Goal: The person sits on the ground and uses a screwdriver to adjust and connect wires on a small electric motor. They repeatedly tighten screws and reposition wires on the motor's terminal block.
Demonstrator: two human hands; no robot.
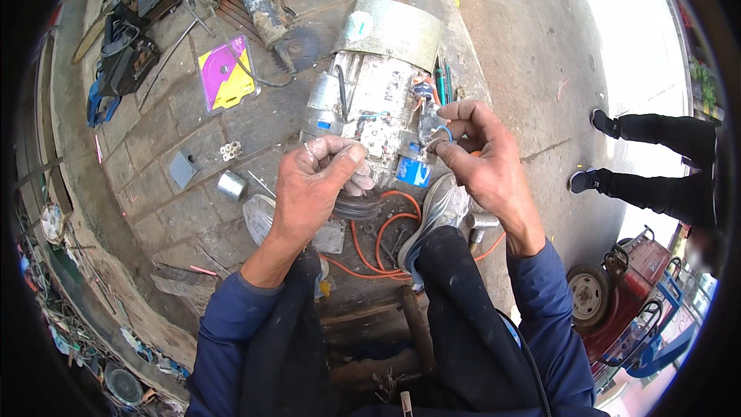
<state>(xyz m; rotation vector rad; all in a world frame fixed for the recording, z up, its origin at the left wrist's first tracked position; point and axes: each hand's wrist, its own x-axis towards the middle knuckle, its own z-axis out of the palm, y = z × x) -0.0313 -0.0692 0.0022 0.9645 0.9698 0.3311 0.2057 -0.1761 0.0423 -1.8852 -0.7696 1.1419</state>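
Note:
A worn, dirty electric motor (378, 81) with a rounded pale cover (390, 27) at its far end lies between my feet and the tools. My right hand (490, 156) is at its right side, thumb and fingers closing on a thin blue wire (444, 132). Beside that hand, more wires (422, 89) come out of the motor. My left hand (312, 181), dusty at the fingertips, is pinched closed by the motor's near left corner; what it holds, if anything, is hidden. Just below its fingers sits a dark grooved pulley (357, 205).
An orange hose (380, 243) curls between my shoes. Left are a metal cylinder (231, 185), a terminal block (230, 151), a grey bracket (183, 169) and a purple-yellow blade package (226, 73). Power tools lie beyond. A person's legs (656, 158) and a red wheeled machine (617, 293) are right.

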